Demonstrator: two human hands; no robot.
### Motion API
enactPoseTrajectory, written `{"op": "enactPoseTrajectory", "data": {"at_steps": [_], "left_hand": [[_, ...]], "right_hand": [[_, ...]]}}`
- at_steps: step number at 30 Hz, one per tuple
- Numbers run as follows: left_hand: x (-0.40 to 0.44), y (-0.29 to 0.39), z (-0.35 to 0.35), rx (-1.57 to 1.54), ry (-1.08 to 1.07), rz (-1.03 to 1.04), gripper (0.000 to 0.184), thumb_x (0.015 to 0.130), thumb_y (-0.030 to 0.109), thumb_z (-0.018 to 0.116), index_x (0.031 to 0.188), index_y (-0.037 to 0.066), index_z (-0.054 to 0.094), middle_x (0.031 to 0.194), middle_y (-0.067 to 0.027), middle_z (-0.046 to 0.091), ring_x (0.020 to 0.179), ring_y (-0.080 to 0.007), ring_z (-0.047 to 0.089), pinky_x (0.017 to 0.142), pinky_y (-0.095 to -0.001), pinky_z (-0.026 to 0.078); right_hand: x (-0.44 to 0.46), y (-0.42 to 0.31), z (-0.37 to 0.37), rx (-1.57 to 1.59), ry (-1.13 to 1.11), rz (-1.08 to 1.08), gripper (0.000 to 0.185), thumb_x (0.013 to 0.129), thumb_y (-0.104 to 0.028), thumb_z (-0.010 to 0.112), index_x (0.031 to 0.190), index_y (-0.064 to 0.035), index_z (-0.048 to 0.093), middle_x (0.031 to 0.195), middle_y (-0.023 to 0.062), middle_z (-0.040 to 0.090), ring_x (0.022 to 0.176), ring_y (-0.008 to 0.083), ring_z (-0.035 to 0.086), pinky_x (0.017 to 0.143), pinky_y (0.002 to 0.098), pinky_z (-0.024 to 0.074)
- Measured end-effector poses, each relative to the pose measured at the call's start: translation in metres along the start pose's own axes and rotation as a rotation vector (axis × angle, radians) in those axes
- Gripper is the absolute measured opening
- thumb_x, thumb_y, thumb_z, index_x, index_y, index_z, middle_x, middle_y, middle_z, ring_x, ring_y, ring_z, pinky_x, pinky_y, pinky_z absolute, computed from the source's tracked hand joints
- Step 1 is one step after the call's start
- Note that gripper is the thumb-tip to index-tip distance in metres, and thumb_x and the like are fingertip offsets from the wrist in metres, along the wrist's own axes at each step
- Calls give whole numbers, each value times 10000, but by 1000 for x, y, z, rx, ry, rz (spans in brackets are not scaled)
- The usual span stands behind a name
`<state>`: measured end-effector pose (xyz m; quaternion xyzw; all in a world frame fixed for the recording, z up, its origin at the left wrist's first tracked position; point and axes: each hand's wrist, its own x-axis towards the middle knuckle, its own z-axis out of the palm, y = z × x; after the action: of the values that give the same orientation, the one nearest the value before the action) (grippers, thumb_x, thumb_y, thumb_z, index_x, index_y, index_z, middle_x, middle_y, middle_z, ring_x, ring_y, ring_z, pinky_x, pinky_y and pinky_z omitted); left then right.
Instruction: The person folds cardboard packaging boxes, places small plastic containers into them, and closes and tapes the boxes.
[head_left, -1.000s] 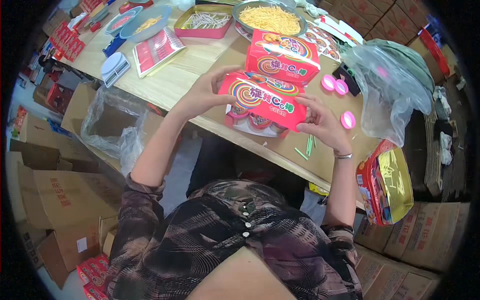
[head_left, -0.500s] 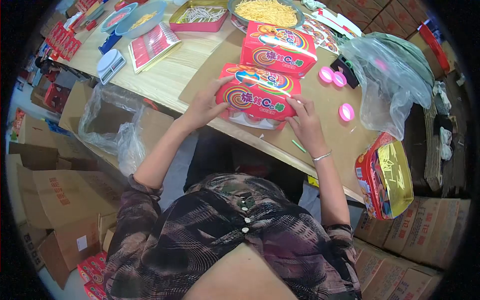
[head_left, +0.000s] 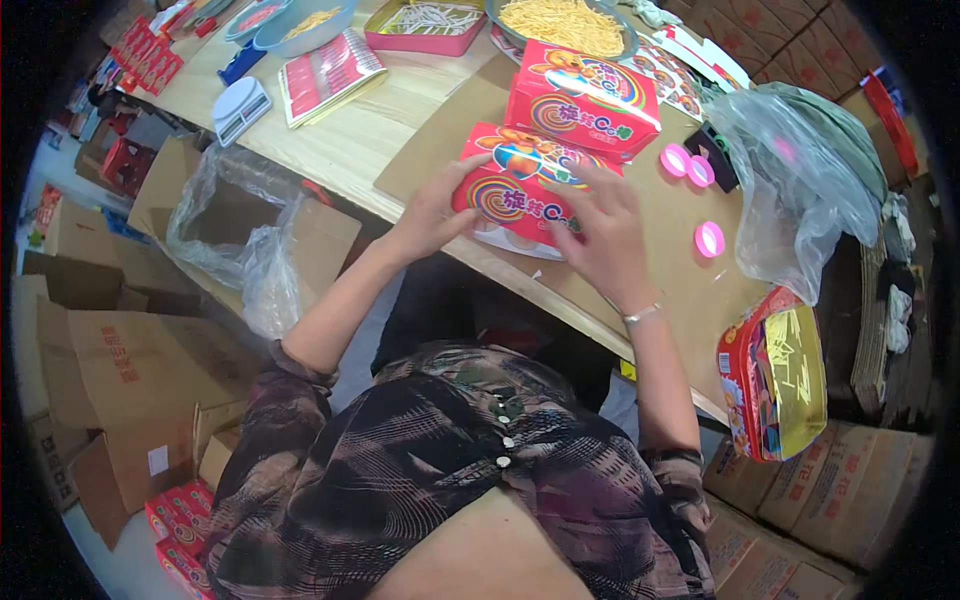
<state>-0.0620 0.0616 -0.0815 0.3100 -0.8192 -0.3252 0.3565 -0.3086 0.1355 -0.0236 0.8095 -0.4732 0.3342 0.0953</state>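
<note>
A red printed cardboard box point(head_left: 520, 205) with a rainbow swirl and a cartoon animal lies near the table's front edge. My left hand point(head_left: 440, 208) grips its left end, fingers on top and thumb at the front edge. Over the box's right part is my right hand point(head_left: 608, 235), fingers apart and thumb spread; it is slightly blurred, and whether it presses on the lid I cannot tell. White sheeting with round prints point(head_left: 512, 238) shows under the front edge. Directly behind stands a second box of the same print point(head_left: 585, 100).
Pink round caps point(head_left: 709, 239) lie to the right, beside a clear plastic bag point(head_left: 795, 190). A red tin point(head_left: 770, 380) of pale sticks sits at the right edge. Behind are a bowl of yellow sticks point(head_left: 560, 27), a pink tray point(head_left: 425, 42), a paper stack point(head_left: 330, 78) and a scale point(head_left: 241, 108).
My right hand has moved from the box's right end to over its top. My left hand keeps its grip at the left end. The whole view has shifted slightly.
</note>
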Motion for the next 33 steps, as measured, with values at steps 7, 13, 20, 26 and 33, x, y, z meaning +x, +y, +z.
{"op": "enactPoseTrajectory", "data": {"at_steps": [7,13,20,26,33], "left_hand": [[-12,-10,31,91,192,-58,773,706,7,704,1386,11,335,1231,-154,506,1084,-273,546,914,-353,445],[-23,-30,54,0,355,-83,800,668,-40,689,1373,-12,313,1262,-161,477,1101,-269,545,915,-344,455],[-29,-27,48,-277,325,-131,812,667,-82,647,1389,10,287,1278,-156,475,1124,-236,538,919,-317,460],[-29,-21,41,-493,340,-191,835,682,-96,620,1420,47,258,1294,-137,475,1124,-219,530,922,-309,456],[-30,-28,43,-565,352,-254,801,720,-78,607,1428,61,259,1304,-124,472,1116,-208,523,927,-309,446]], "right_hand": [[59,-23,74,25,-152,-331,607,691,-154,703,1270,-132,522,1306,34,500,1115,244,483,992,370,374],[61,-14,69,15,-316,-344,616,688,-164,690,1277,-132,511,1270,38,504,1104,241,476,980,377,364],[73,-12,64,22,-387,-353,533,700,-163,673,1214,-127,536,1203,45,520,1045,244,481,931,378,374],[83,-10,60,-47,-394,-450,388,746,-139,627,1126,-114,553,1125,57,524,987,245,479,912,375,374],[71,-22,62,-223,-418,-499,309,798,-114,571,1106,-99,545,1114,70,518,982,245,475,907,376,375]]}}
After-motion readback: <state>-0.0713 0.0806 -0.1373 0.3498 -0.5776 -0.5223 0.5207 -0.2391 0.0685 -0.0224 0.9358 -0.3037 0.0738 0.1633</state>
